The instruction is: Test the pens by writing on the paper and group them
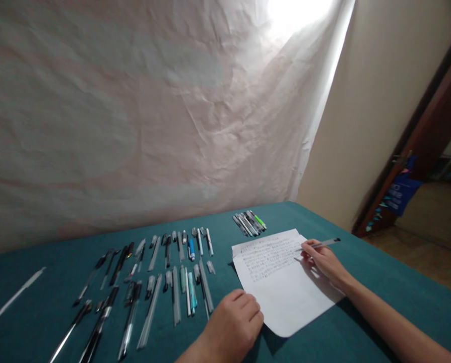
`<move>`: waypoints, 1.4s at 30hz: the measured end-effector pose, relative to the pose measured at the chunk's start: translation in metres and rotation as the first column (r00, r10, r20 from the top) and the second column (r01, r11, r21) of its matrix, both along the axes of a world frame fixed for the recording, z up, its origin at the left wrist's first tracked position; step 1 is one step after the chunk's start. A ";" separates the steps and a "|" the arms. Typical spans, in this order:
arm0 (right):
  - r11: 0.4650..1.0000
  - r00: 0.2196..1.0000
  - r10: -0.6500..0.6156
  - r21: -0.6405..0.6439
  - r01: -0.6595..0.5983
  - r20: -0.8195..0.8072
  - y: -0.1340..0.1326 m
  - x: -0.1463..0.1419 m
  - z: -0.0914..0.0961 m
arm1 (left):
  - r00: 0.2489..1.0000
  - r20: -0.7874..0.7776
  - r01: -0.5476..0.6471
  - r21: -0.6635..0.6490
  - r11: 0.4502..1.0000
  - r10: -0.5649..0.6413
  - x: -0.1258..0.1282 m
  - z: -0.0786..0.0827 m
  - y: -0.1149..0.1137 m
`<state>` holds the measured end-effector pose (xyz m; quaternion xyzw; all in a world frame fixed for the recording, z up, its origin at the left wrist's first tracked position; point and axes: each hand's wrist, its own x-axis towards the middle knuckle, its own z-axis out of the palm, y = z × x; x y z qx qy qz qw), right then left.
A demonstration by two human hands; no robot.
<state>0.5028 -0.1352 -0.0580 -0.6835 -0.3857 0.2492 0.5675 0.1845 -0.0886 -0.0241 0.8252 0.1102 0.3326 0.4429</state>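
Note:
My right hand [321,264] is closed round a slim pen [325,243] with a clear barrel and a dark end. The pen's tip points left, over the right part of a white sheet of paper [281,307]; whether it touches the sheet I cannot tell. Rows of small dark handwriting cover the sheet's upper half, and its top left edge looks layered or folded. My left hand [235,320] is curled into a loose fist against the sheet's lower left edge. Its fingertips are tucked under, so anything beneath them is hidden.
Uncapped pens [149,312] and loose caps lie in two rows on the green tablecloth [217,343], left of the sheet. A tight bundle of pens [249,223] lies behind the sheet. One pale pen [17,295] is far left. A pale hanging sheet [172,126] backs the table.

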 end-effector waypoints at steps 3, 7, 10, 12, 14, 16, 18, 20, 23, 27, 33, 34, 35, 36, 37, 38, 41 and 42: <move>1.000 0.996 0.023 -0.007 -0.023 0.087 -0.001 -0.005 0.003 | 0.996 -0.093 0.045 0.316 0.948 -0.016 -0.004 -0.003 0.001; 0.999 0.979 0.052 -0.022 -0.049 0.196 0.000 -0.007 0.002 | 0.980 -0.172 0.046 0.675 0.736 0.097 -0.013 -0.010 0.005; 0.998 0.966 0.069 -0.023 -0.065 0.250 0.000 -0.008 0.002 | 0.966 -0.204 0.074 0.810 0.582 0.162 -0.018 -0.011 0.007; 0.997 0.957 0.080 -0.023 -0.077 0.278 0.000 -0.009 0.002 | 0.958 -0.224 0.096 0.841 0.533 0.180 -0.019 -0.010 0.008; 0.996 0.952 0.090 -0.019 -0.089 0.293 -0.001 -0.010 0.002 | 0.951 -0.244 0.118 0.851 0.511 0.188 -0.020 -0.008 0.007; 0.995 0.947 0.103 -0.016 -0.103 0.304 -0.001 -0.011 0.001 | 0.947 -0.257 0.128 0.853 0.505 0.192 -0.019 -0.008 0.005; 0.994 0.942 0.111 -0.024 -0.109 0.318 -0.001 -0.011 0.000 | 0.942 -0.265 0.125 0.847 0.516 0.206 -0.018 -0.007 0.004; 0.994 0.936 0.108 -0.038 -0.100 0.334 0.000 -0.011 -0.001 | 0.933 -0.290 0.130 0.824 0.552 0.212 -0.017 -0.006 0.002; 0.995 0.928 0.097 -0.053 -0.083 0.359 0.001 -0.010 -0.002 | 0.906 -0.366 0.160 0.760 0.630 0.212 -0.019 -0.003 0.002; 0.995 0.915 0.098 -0.068 -0.078 0.391 0.001 -0.007 -0.005 | 0.833 -0.491 0.174 0.668 0.723 0.253 -0.021 0.002 0.004; 0.997 0.920 0.069 -0.054 -0.052 0.387 0.001 -0.002 -0.009 | 0.779 -0.568 0.205 0.631 0.748 0.266 -0.019 0.003 0.003; 0.998 0.920 0.062 -0.053 -0.045 0.387 0.001 -0.002 -0.009 | 0.775 -0.571 0.210 0.636 0.742 0.270 -0.018 0.003 0.002; 0.998 0.919 0.052 -0.053 -0.034 0.391 0.001 -0.001 -0.010 | 0.771 -0.574 0.212 0.639 0.740 0.275 -0.018 0.003 0.002; 0.998 0.916 0.039 -0.053 -0.020 0.398 0.000 -0.001 -0.009 | 0.767 -0.579 0.216 0.639 0.739 0.276 -0.018 0.003 0.001; 0.999 0.912 0.025 -0.053 -0.003 0.409 0.000 -0.001 -0.009 | 0.762 -0.584 0.218 0.638 0.739 0.279 -0.018 0.004 0.001; 0.999 0.907 0.012 -0.053 0.011 0.421 0.000 -0.001 -0.009 | 0.758 -0.589 0.223 0.637 0.738 0.279 -0.018 0.004 0.001; 0.998 0.892 0.019 -0.063 0.011 0.452 -0.001 0.000 -0.009 | 0.756 -0.590 0.230 0.645 0.728 0.283 -0.018 0.004 0.000; 0.998 0.886 0.035 -0.067 -0.004 0.462 -0.002 0.000 -0.009 | 0.758 -0.587 0.231 0.649 0.724 0.284 -0.018 0.004 0.000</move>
